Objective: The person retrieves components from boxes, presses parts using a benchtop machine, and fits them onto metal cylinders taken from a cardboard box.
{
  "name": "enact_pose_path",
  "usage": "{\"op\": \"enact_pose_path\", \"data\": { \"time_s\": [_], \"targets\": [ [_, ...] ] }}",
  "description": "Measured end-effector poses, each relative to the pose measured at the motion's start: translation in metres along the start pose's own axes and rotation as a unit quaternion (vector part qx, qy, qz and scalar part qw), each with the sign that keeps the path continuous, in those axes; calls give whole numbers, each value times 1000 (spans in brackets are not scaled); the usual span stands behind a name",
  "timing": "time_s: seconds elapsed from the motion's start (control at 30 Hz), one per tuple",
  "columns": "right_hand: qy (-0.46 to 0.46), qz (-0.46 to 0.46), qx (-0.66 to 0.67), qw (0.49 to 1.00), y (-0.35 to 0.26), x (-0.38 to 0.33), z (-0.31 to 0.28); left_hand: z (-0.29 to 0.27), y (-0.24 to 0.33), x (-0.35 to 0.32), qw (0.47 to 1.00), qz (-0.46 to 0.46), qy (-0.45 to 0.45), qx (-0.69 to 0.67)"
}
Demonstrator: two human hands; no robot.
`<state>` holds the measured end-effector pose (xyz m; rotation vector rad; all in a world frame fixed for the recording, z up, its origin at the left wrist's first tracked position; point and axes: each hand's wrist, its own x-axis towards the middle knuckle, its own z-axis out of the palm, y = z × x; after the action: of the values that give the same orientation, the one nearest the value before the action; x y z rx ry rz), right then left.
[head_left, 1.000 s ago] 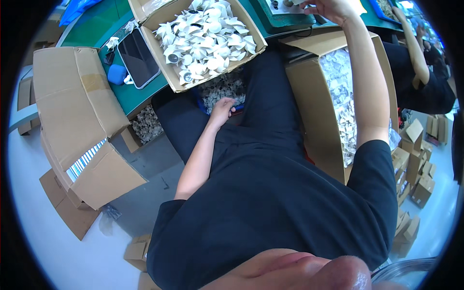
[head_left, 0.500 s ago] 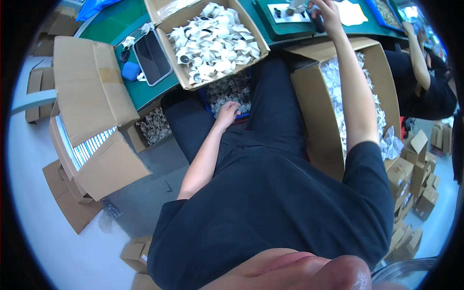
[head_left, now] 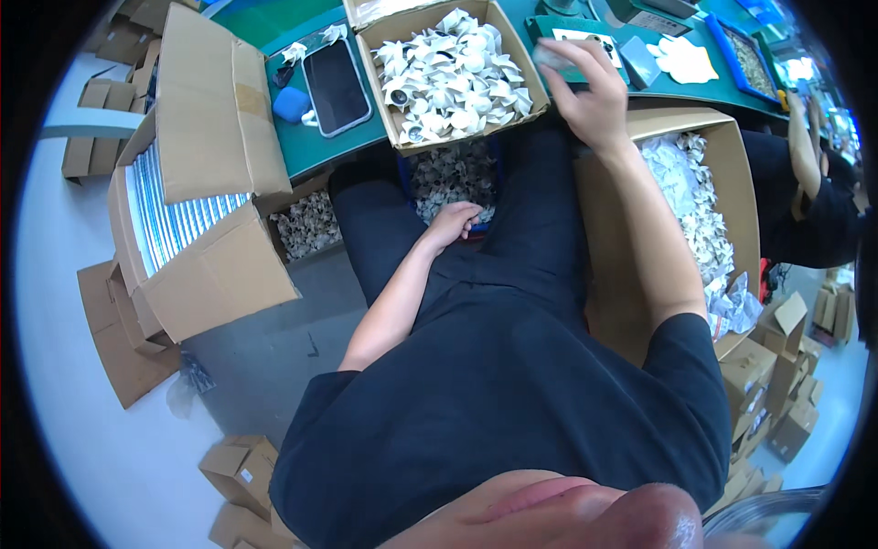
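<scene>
My right hand (head_left: 593,102) is raised over the front edge of the bench, just right of an open cardboard box (head_left: 540,106) heaped with white bladed parts like small fan wheels (head_left: 453,78). A small pale part (head_left: 549,57), blurred, is pinched between its thumb and fingers. Low between my knees, my left hand (head_left: 452,225) rests with curled fingers at the near rim of a blue bin (head_left: 498,178) of small grey-white parts (head_left: 448,178). Whatever those fingers may hold is hidden.
On the green bench lie a phone (head_left: 337,87), a blue case (head_left: 291,105), a white glove (head_left: 684,59) and a green-based fixture (head_left: 585,38). Open cartons stand at left (head_left: 215,274) and right (head_left: 631,247). Another person's arm (head_left: 805,146) works at far right.
My right hand has come back from the fixture, moving left and nearer toward the box of white parts, with a pale part in it. My left hand stays low by the bin.
</scene>
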<state>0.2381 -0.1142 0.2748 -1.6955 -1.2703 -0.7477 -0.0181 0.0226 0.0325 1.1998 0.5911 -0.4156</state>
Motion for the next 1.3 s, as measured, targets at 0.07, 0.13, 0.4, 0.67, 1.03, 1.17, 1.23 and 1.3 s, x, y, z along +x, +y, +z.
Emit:
{"op": "enact_pose_path", "data": {
  "time_s": [0.07,0.13,0.4,0.67,1.03,1.17,1.23,1.3],
  "targets": [
    [-121,126,47,983,-31,36,11,-2,0,-2,999,17,-32,0],
    [-117,115,44,986,-47,51,11,5,1,-10,997,27,-49,-56],
    [-224,39,121,966,-95,-26,-35,44,82,-72,938,178,-160,-249],
    [-263,241,176,918,-78,-45,-49,61,112,-74,903,226,-250,-266],
    [-184,251,-95,945,83,27,-51,65,64,-52,952,142,-183,-199],
    [-258,424,253,831,60,47,-88,55,43,-36,963,103,-179,-174],
    [-85,160,-27,983,65,14,-81,45,24,-27,972,76,-156,-156],
    [-9,15,-175,984,54,-24,-90,32,9,-28,976,55,-149,-151]
  ]
}}
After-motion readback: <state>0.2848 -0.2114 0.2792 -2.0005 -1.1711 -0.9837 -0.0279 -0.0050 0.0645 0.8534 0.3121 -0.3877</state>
